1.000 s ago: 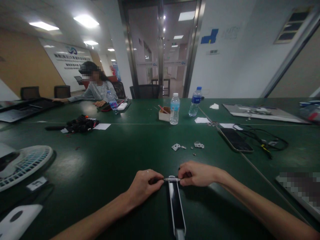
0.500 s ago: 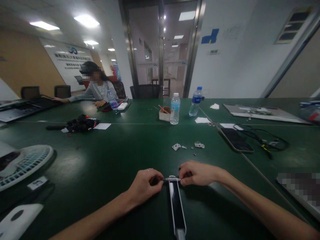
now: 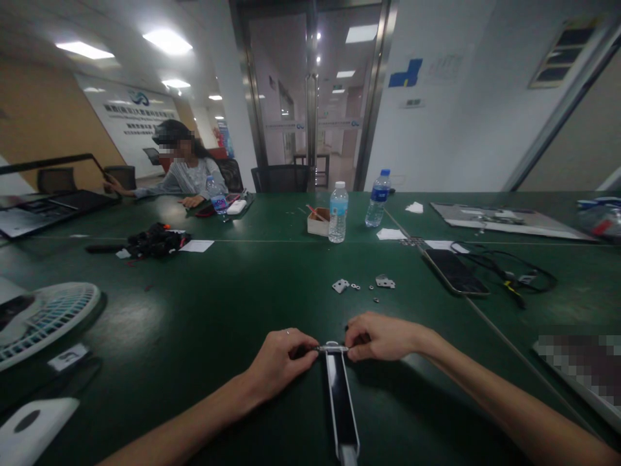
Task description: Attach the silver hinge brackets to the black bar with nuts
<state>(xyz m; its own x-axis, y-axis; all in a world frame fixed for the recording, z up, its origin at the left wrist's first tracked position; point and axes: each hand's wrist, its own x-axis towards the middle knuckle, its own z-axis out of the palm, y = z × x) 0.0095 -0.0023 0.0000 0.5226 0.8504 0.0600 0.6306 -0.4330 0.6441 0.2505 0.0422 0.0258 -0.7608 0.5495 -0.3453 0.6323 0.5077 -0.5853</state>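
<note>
A thin silvery rod (image 3: 332, 349) lies crosswise at the far end of a long, narrow piece (image 3: 343, 401) with a dark middle and pale rims. My left hand (image 3: 284, 359) pinches the rod's left end between thumb and fingers. At the opposite end, my right hand (image 3: 376, 338) has its thumb and curled fingers closed on the rod. A small pale loop shows just beyond the rod. Farther off lie two small metal plates, the left plate (image 3: 340, 285) and the right plate (image 3: 385, 281), with several tiny rings and nuts between them.
Across the green table (image 3: 242, 291) stand two water bottles and a small box (image 3: 317, 223). To the right are a phone (image 3: 456, 272) and a black cable (image 3: 526, 272). A fan grille (image 3: 53, 317) lies left. A co-worker (image 3: 194, 168) sits at the far left, holding a dark frame (image 3: 58, 160).
Both my hands keep their grip on the rod with hardly any movement. On the far left, the co-worker's hand has raised a dark frame off the table. The view has shifted very slightly.
</note>
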